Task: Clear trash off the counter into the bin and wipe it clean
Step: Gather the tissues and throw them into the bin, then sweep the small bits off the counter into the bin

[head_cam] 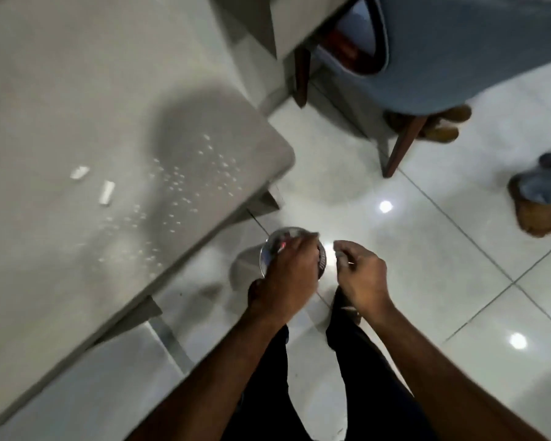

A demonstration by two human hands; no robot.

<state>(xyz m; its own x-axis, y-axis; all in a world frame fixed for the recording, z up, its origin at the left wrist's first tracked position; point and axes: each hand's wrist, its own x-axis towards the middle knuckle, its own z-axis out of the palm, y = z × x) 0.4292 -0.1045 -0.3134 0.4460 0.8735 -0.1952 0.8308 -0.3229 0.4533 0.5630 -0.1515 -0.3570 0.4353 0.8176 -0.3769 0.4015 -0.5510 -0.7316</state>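
Observation:
A grey counter (64, 84) fills the left of the view. On it lie two small white paper scraps (79, 172) (106, 192) and a scatter of white crumbs (188, 186) near its rounded corner. A small round metal bin (285, 231) stands on the floor just past the counter's edge, with something reddish inside. My left hand (288, 275) hovers palm down over the bin's mouth with its fingers spread; nothing shows in it. My right hand (361, 276) is to the right of the bin, with its fingers curled in; blur hides whether it holds anything.
Glossy white floor tiles (427, 281) lie below me, and my dark trouser legs (299, 377) stand behind the bin. A blue chair (458, 52) with wooden legs stands at the upper right, tan footwear (439, 125) beneath it. Another person's foot (535, 214) is at the right edge.

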